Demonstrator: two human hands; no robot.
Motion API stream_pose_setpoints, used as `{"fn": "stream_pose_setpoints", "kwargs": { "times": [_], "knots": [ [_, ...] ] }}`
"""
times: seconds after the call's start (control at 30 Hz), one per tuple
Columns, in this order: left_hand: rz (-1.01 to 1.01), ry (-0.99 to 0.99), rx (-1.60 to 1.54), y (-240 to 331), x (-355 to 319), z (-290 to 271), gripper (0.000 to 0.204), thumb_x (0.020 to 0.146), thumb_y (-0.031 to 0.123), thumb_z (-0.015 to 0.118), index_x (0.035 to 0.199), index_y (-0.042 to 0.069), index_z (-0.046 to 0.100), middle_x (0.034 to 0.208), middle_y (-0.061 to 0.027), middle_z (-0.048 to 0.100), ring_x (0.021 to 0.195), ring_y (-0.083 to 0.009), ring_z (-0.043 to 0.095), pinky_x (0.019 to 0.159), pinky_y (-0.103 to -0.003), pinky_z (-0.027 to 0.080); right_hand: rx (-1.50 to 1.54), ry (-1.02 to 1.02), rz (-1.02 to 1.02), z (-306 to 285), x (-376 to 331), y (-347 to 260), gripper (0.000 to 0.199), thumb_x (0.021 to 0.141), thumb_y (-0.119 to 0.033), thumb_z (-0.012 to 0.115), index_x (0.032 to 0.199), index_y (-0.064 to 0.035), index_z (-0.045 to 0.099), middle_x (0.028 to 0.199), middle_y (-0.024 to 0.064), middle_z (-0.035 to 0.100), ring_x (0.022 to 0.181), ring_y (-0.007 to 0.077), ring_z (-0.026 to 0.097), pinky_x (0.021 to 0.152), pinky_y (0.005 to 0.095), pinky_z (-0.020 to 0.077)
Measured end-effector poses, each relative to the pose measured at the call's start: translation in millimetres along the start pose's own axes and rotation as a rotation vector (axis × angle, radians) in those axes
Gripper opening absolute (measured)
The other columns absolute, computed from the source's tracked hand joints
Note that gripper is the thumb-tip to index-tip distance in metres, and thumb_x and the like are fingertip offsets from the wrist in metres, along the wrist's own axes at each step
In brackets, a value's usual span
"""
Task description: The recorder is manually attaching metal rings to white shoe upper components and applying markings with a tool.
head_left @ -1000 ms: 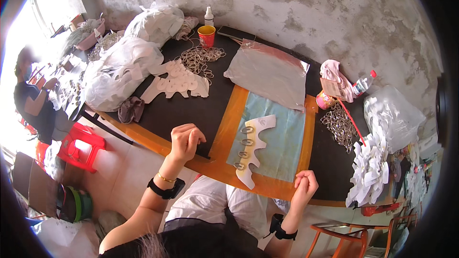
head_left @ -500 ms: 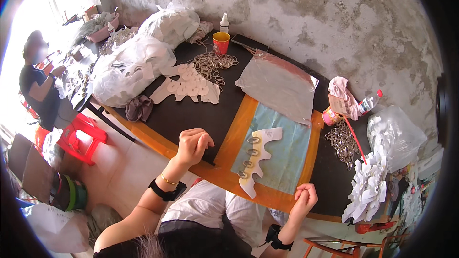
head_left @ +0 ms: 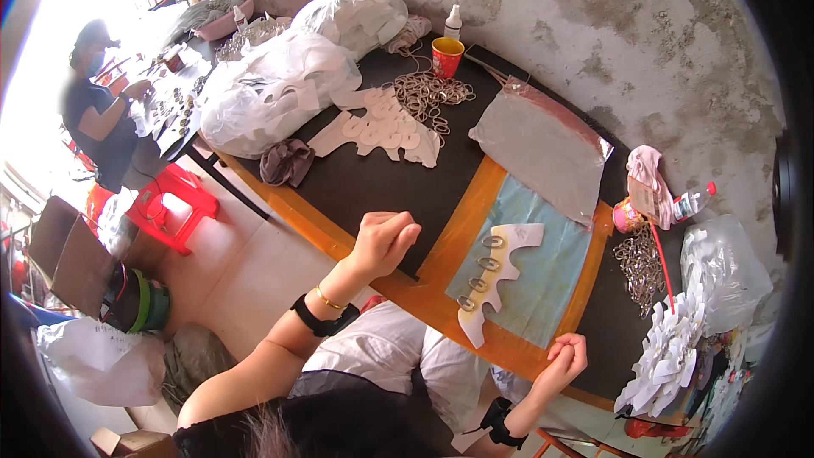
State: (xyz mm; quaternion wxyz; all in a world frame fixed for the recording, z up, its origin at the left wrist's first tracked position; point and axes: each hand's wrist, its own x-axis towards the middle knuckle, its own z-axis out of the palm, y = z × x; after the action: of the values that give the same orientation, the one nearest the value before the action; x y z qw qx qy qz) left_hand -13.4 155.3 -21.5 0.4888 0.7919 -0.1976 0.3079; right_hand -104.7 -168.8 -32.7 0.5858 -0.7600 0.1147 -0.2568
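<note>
My left hand (head_left: 383, 243) is closed in a fist above the table's front edge, with nothing showing in it. At the front right corner of the blue sheet, my right hand (head_left: 566, 358) is also closed, its fingers curled and nothing visible in them. Between and beyond the hands lies a white cut piece (head_left: 507, 265) with a wavy edge and a yellowish strip. Several oval metal rings (head_left: 487, 264) sit in a row along its left side. Underneath is the blue sheet (head_left: 543, 309), bordered by orange-brown tape (head_left: 462, 203). Neither hand touches the white piece.
Behind the blue sheet lies a silvery sheet (head_left: 543, 140). Metal rings (head_left: 432, 95), a red-yellow cup (head_left: 447, 58), cut pieces (head_left: 377, 127) and white bags (head_left: 280, 89) stand further left. More rings (head_left: 640, 267) and stacked white pieces (head_left: 666, 356) are at right. A person (head_left: 106, 119) works far left.
The whole view has shifted, so the table and its things appear further right. Both hands keep their closed shape and nearly the same place by the table edge. The white piece stays on the blue sheet.
</note>
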Motion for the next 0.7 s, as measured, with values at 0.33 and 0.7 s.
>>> {"fn": "stream_pose_setpoints", "kwargs": {
  "times": [0.33, 0.7],
  "knots": [
    [0.005, 0.007, 0.104, 4.6, -0.8, 0.3, 0.032, 0.083, 0.001, 0.054, 0.057, 0.003, 0.036, 0.048, -0.0093, 0.03, 0.039, -0.026, 0.035, 0.039, -0.035, 0.027, -0.005, -0.033, -0.035, -2.7, -3.5, 2.9, 0.018, 0.075, 0.006, 0.034, 0.066, 0.0006, 0.049, 0.06, 0.0028, 0.046, 0.047, 0.0065, 0.037, 0.044, 0.0219, 0.0269],
    [-0.005, 0.003, 0.127, 4.6, 4.1, 2.7, 0.033, 0.082, -0.001, 0.055, 0.056, 0.003, 0.035, 0.047, -0.0091, 0.031, 0.038, -0.0235, 0.033, 0.038, -0.033, 0.026, 0.022, -0.027, -0.031, -0.9, -1.2, 5.3, 0.02, 0.075, 0.008, 0.033, 0.066, 0.0012, 0.049, 0.059, 0.0026, 0.046, 0.047, 0.0058, 0.037, 0.044, 0.0209, 0.0272]
  ]
}}
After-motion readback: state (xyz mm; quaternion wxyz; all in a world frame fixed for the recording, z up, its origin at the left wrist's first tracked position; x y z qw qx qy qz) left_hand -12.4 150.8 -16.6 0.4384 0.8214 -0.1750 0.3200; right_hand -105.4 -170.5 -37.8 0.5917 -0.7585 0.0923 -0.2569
